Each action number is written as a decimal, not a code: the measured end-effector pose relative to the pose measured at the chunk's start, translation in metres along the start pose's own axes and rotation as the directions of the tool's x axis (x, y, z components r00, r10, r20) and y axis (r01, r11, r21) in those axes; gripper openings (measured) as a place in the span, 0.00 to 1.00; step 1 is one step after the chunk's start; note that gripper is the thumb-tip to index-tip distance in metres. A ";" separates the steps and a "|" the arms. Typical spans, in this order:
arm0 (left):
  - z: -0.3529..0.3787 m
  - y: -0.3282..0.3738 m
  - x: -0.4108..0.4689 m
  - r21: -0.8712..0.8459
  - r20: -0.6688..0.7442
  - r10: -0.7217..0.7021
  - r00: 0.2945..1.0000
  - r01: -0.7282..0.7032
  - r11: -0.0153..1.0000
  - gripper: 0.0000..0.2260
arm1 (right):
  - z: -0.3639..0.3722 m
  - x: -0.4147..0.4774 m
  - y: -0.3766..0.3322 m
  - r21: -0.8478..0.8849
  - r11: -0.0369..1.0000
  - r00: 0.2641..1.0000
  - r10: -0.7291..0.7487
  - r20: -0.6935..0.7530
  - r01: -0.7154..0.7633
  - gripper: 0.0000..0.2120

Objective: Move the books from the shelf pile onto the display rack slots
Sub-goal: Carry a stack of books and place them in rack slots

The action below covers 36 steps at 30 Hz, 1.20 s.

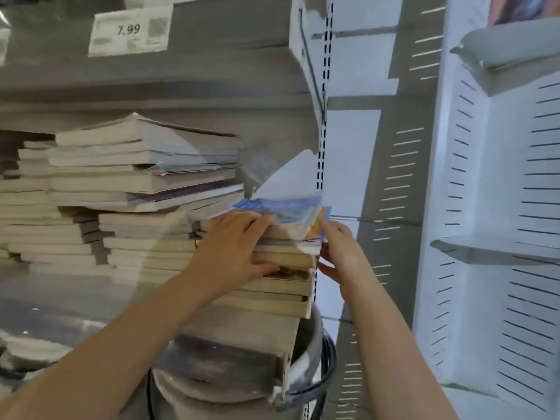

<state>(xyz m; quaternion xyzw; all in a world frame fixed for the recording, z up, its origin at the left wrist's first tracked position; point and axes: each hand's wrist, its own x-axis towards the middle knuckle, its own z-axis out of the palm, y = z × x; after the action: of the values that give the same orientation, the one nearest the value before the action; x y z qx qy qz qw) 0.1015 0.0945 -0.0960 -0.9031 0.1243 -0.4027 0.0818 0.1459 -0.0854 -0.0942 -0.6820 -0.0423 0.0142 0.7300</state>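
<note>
step in hand, as judged: an upper batch of books [285,250] is being taken off the near stack [272,301] at the right end of the shelf. the batch should be squared and supported from beneath before it is lifted, since the top covers sit loose and fanned. the left hand [233,247] is laid over the batch, fingers pressed together on the blue-covered book [281,209], thumb tucked into the stack's front lower down. the right hand [339,253] is set against the stack's right edge, fingers straight and slightly spread. both forearms are extended forward. the display rack [485,207] is noted at right.
</note>
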 end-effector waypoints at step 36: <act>-0.015 0.038 -0.041 -0.043 -0.337 0.226 0.914 -0.254 0.966 0.28 | -0.029 -0.070 -0.013 0.222 0.971 0.952 0.018 0.304 -0.089 0.18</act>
<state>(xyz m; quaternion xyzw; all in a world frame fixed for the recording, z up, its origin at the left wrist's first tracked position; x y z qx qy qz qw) 0.0575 0.0691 -0.1246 -0.8038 0.2633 -0.5289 0.0700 0.0778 -0.1207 -0.0864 -0.5825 -0.1322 0.1422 0.7893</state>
